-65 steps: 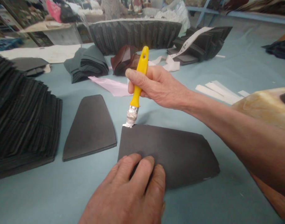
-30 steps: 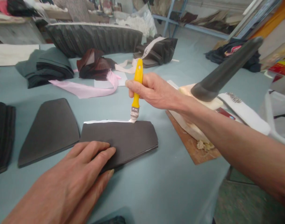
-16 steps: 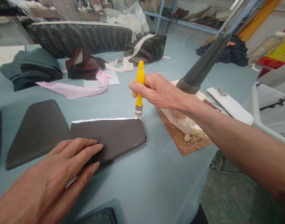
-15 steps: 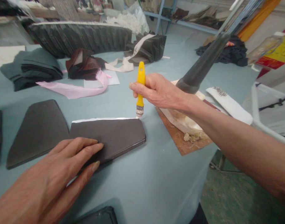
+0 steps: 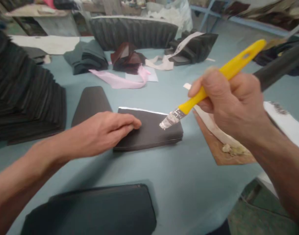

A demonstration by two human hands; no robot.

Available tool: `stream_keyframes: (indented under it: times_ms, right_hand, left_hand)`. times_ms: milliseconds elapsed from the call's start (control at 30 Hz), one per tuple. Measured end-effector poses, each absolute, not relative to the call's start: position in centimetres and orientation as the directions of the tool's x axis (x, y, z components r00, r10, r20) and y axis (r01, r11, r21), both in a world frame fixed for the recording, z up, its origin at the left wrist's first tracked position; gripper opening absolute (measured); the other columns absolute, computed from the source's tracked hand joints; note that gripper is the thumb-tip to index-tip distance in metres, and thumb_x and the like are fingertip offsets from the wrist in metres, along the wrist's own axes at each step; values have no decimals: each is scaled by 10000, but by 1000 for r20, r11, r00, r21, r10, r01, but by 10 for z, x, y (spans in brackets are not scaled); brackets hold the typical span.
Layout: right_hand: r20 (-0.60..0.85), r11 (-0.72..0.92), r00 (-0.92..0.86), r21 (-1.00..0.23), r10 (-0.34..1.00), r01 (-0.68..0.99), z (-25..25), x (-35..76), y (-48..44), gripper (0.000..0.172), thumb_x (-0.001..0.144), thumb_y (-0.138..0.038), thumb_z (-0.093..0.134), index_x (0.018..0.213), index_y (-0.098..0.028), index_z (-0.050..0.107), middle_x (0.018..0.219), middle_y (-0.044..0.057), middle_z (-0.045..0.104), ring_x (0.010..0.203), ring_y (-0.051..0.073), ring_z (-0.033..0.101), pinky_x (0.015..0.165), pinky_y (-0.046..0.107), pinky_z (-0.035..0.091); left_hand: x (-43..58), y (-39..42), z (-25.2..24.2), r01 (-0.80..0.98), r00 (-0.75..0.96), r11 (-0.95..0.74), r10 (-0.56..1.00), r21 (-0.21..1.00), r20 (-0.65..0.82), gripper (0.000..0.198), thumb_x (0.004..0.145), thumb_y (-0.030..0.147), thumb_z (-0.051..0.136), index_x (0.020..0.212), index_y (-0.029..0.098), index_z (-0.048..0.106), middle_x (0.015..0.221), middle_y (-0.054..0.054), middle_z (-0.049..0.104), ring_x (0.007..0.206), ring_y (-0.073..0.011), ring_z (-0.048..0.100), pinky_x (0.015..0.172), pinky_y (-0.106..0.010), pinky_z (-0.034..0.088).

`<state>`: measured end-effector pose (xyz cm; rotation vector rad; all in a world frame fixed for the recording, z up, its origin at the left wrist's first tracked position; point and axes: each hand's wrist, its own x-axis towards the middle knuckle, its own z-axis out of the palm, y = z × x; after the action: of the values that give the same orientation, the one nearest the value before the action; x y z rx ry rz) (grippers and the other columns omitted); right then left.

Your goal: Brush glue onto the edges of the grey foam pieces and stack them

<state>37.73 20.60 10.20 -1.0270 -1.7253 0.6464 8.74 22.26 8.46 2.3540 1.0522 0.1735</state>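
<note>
My right hand (image 5: 234, 101) grips a yellow-handled paintbrush (image 5: 212, 86), held slantwise with its handle up to the right. White paste coats the brush's bristles, which are over the right part of a stack of dark panels (image 5: 149, 133). A white strip of paste runs along that stack's far edge. On the stack's left half rests my left hand (image 5: 106, 132), its fingers stretched out close together and nothing visible in them. Behind that hand lies another dark tapered panel (image 5: 92, 102), partly covered by it.
A tall pile of dark pieces (image 5: 34, 94) stands at left. At right, a brown board (image 5: 223, 156) bears paste clumps and a pale strip. Another dark stack (image 5: 95, 212) lies in front. Folded cloth (image 5: 88, 57) and a pink strip (image 5: 117, 80) are farther back.
My right hand has lifted the paintbrush off the panel stack's far edge and tilted it, nearer to me. My left hand stays on the stack. The view has swung left.
</note>
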Motion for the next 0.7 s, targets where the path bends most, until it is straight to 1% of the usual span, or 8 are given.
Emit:
stream_keyframes:
  times_ms: [100, 167, 267, 367, 433, 500, 567, 700]
  right_hand:
    - [493, 506, -124, -810, 861, 295, 88, 349, 194, 448, 1057, -573, 638, 806, -218, 747, 549, -40, 427, 490, 92, 392, 442, 288, 287]
    - [489, 504, -132, -801, 862, 322, 81, 332, 190, 445, 1069, -572, 611, 831, -235, 775, 574, -24, 473, 508, 102, 438, 445, 291, 319]
    - [480, 515, -185, -793, 857, 326, 76, 309, 186, 441, 1081, -534, 602, 791, -244, 764, 597, -23, 507, 537, 107, 493, 491, 290, 415]
    - [463, 520, -238, -787, 854, 333, 78, 289, 184, 412, 1084, -412, 615, 723, -235, 704, 640, -21, 557, 704, 128, 659, 720, 281, 589]
    - [447, 524, -280, -770, 850, 364, 80, 280, 183, 360, 1080, -324, 604, 743, -242, 702, 708, -12, 636, 820, 142, 722, 828, 284, 628]
    - [452, 549, -317, -739, 834, 390, 80, 274, 182, 319, 1071, -281, 599, 776, -256, 716, 782, -8, 703, 815, 142, 722, 810, 284, 639]
    - [478, 582, -335, -709, 812, 398, 77, 272, 183, 325, 1075, -304, 598, 777, -270, 723, 817, -4, 734, 771, 151, 705, 764, 299, 640]
    - [482, 598, -357, -687, 800, 414, 72, 274, 186, 296, 1052, -336, 648, 778, -297, 753, 794, 3, 731, 766, 177, 711, 746, 314, 637]
  left_hand:
    - [82, 243, 84, 583, 696, -389, 692, 714, -192, 417, 1005, 378, 460, 1265, 217, 743, 1249, -28, 812, 1157, -198, 738, 1071, -334, 554]
    - [80, 251, 82, 554, 691, -308, 688, 774, -221, 413, 978, 367, 495, 1268, 204, 739, 1235, -27, 813, 1148, -193, 738, 1057, -322, 558]
    - [79, 256, 78, 554, 681, -295, 699, 779, -219, 418, 941, 363, 520, 1250, 209, 755, 1198, -9, 808, 1132, -204, 730, 1042, -326, 558]
    - [79, 255, 77, 550, 679, -308, 706, 777, -201, 414, 912, 318, 533, 1228, 208, 776, 1106, 9, 803, 1087, -212, 722, 1020, -330, 563]
    - [81, 252, 79, 530, 685, -301, 703, 793, -191, 434, 922, 251, 494, 1248, 187, 774, 1001, 18, 788, 1018, -193, 709, 1003, -323, 563]
    - [82, 247, 84, 521, 697, -313, 693, 794, -184, 454, 941, 169, 422, 1238, 135, 764, 914, 19, 760, 945, -163, 672, 989, -321, 557]
    - [84, 242, 89, 533, 700, -338, 691, 775, -181, 431, 946, 116, 375, 1133, 82, 762, 873, 17, 738, 903, -141, 632, 979, -324, 549]
    - [85, 239, 90, 551, 691, -362, 703, 752, -168, 364, 920, 133, 352, 901, 74, 710, 864, 34, 713, 933, -133, 634, 1010, -327, 529]
